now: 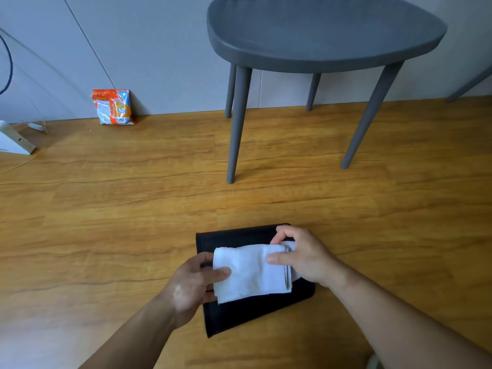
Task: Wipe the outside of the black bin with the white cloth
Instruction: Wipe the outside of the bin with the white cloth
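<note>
A black bin (239, 312) stands on the wooden floor right below me, seen from above. A folded white cloth (250, 270) lies over its top. My left hand (191, 283) pinches the cloth's left edge between thumb and fingers. My right hand (300, 254) pinches the cloth's right end, where the folded layers show, its fingers curled over the bin's far right corner. The cloth and both hands hide most of the bin's top.
A grey chair (319, 35) stands just beyond the bin, its front legs (237, 123) on the floor. An orange and white packet (113, 106) leans against the wall at the back left. A white device (13, 141) and thin cables lie at the far left.
</note>
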`<state>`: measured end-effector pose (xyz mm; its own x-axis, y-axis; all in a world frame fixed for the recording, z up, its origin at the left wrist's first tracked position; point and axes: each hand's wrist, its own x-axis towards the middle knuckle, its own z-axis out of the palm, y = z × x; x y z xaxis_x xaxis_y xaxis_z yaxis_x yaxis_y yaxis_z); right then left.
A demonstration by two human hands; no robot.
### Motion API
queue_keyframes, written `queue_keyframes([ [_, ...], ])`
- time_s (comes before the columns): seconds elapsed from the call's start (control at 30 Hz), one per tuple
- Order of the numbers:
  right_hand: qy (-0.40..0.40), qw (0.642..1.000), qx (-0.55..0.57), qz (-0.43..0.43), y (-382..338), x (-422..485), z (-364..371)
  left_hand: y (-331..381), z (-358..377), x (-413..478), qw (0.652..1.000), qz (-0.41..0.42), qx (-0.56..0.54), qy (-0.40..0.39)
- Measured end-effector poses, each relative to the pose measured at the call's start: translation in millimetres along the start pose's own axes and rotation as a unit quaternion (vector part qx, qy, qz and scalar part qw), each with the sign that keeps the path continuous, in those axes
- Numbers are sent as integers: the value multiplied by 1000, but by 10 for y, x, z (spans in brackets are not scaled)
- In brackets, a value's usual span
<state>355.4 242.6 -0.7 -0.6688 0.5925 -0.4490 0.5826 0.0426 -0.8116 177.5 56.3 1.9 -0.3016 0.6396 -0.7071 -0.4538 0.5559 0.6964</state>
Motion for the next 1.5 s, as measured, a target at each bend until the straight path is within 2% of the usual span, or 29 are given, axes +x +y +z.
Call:
queue_keyframes([
  [0.07, 4, 999, -40, -27, 15, 16, 4, -9, 13, 10, 1000, 6, 14, 8],
  [0.2, -42, 998, 42, 5, 64, 94, -95, -34, 50, 21, 996, 29, 30, 79],
  [0.27, -46, 997, 59, 28, 89, 177, -95, -86, 67, 70, 989, 37, 73, 123],
  [0.37, -14, 999, -9, 35, 184, 277, 23, -153, 77, 145, 964, 47, 200, 170],
  [0.43, 10, 996, -87, 15, 267, 276, 112, -123, 70, 136, 913, 63, 357, 187],
  [0.47, 30, 991, -131, -3, 293, 246, 131, -118, 64, 120, 868, 90, 445, 202],
  [0.53, 87, 966, -227, -85, 329, 129, 168, -175, 21, 112, 752, 218, 578, 232],
  [0.57, 105, 942, -281, -149, 352, 58, 214, -219, 5, 111, 707, 286, 612, 209],
  [0.6, 102, 914, -334, -206, 379, -14, 279, -284, -12, 119, 676, 341, 633, 160],
  [0.67, 45, 871, -416, -259, 491, -134, 435, -432, -41, 157, 623, 388, 676, 64],
  [0.73, 3, 853, -459, -249, 663, -179, 543, -545, -61, 188, 572, 388, 722, 32],
  [0.83, -9, 832, -500, -241, 818, -167, 544, -610, -119, 220, 546, 357, 757, 21],
  [0.97, -36, 837, -493, -234, 799, -148, 532, -630, -173, 236, 554, 330, 764, 10],
  [1.03, -52, 860, -451, -234, 775, -157, 507, -611, -177, 205, 581, 343, 738, -4],
  [1.1, -11, 915, -341, -214, 690, -143, 415, -550, -165, 149, 663, 348, 663, 11],
  [1.17, 71, 959, -235, -143, 553, -77, 270, -426, -117, 108, 753, 312, 569, 107],
  [1.2, 77, 968, -220, -94, 482, -31, 187, -339, -84, 108, 793, 260, 528, 154],
  [1.27, 20, 973, -230, 1, 329, 48, 75, -151, -4, 131, 856, 142, 461, 187],
  [1.33, -31, 975, -211, 66, 251, 108, 48, 1, 64, 174, 872, 63, 454, 171],
  [1.4, -40, 980, -157, 113, 257, 158, 73, 75, 89, 207, 882, 12, 446, 152],
  [1.5, -38, 985, -82, 149, 333, 217, 125, 83, 86, 239, 904, -2, 400, 153],
])
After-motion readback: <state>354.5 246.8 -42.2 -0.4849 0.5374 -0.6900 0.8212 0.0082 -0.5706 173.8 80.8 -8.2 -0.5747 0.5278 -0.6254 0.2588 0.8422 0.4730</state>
